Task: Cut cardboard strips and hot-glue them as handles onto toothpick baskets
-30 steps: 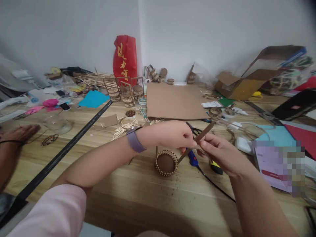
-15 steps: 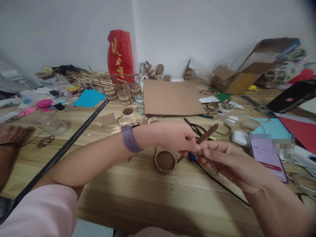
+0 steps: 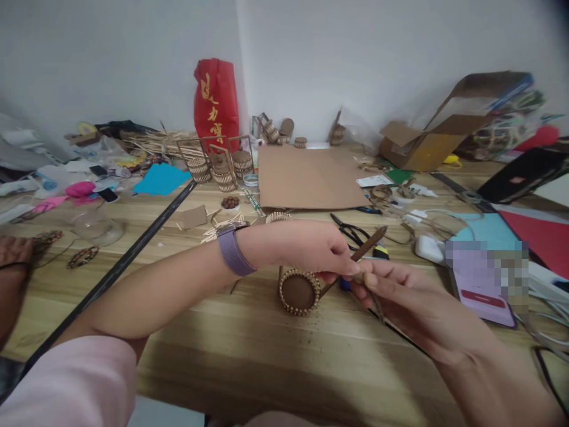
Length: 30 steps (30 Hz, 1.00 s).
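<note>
A small round basket (image 3: 299, 292) with a beaded-looking rim and brown bottom lies on the table, its open side facing me. From its right side a flat brown strip (image 3: 370, 243) slants up behind my fingers. My left hand (image 3: 326, 252), with a purple watch band (image 3: 235, 250) at the wrist, is closed in a pinch at this strip. My right hand (image 3: 395, 287) pinches a thin brown band (image 3: 377, 307) close by, its loose end hanging below the fingers. The fingertips of both hands meet, hiding where band and strip touch.
Black-handled scissors (image 3: 351, 231) lie behind my hands, a phone (image 3: 482, 290) to the right. Cardboard (image 3: 311, 178), several small lidded baskets (image 3: 223, 172) and a red bag (image 3: 216, 101) stand farther back. At left are a glass jar (image 3: 95, 225) and another person's hand (image 3: 15, 252).
Both hands keep their pinch and shift only slightly. The strip's upper end and the hanging band have moved a little left. The other person's hand has drawn back left.
</note>
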{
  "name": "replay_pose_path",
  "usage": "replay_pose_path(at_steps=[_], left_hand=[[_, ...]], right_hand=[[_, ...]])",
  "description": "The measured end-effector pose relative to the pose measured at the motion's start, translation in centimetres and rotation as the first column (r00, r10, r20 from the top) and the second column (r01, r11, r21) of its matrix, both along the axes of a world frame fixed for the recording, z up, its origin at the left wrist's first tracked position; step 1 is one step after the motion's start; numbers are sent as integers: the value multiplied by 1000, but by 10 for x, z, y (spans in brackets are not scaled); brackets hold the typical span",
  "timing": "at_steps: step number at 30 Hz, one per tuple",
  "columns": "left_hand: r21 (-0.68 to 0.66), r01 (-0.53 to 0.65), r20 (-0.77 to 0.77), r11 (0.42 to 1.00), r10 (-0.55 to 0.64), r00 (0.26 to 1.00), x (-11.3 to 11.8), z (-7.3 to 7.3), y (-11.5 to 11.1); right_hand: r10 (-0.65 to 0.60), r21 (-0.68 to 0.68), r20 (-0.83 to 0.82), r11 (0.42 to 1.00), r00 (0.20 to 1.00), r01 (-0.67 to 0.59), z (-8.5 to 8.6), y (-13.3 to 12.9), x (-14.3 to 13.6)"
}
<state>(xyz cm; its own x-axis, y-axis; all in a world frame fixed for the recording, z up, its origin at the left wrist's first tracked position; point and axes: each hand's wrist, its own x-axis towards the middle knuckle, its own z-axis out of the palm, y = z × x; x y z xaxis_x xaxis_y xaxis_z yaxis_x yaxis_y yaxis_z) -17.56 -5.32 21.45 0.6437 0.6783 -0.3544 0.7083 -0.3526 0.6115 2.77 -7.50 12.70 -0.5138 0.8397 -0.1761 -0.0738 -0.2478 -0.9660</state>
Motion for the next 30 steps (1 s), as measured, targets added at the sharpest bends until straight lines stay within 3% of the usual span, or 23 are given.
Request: replay_pose_path(at_steps=[9, 17, 30], left_hand=[[-29, -10, -13, 1000, 10, 1000, -2, -2, 4], [-78, -14, 42, 997, 17, 999, -3, 1, 2], [-174, -25, 104, 984, 43, 994, -1, -2, 1]], right_hand=[[-6, 56, -32, 998, 999, 7, 3, -6, -8], [-140, 154, -13, 978, 990, 140, -1, -13, -15], [-276, 180, -69, 942, 959, 284, -19, -14, -22]])
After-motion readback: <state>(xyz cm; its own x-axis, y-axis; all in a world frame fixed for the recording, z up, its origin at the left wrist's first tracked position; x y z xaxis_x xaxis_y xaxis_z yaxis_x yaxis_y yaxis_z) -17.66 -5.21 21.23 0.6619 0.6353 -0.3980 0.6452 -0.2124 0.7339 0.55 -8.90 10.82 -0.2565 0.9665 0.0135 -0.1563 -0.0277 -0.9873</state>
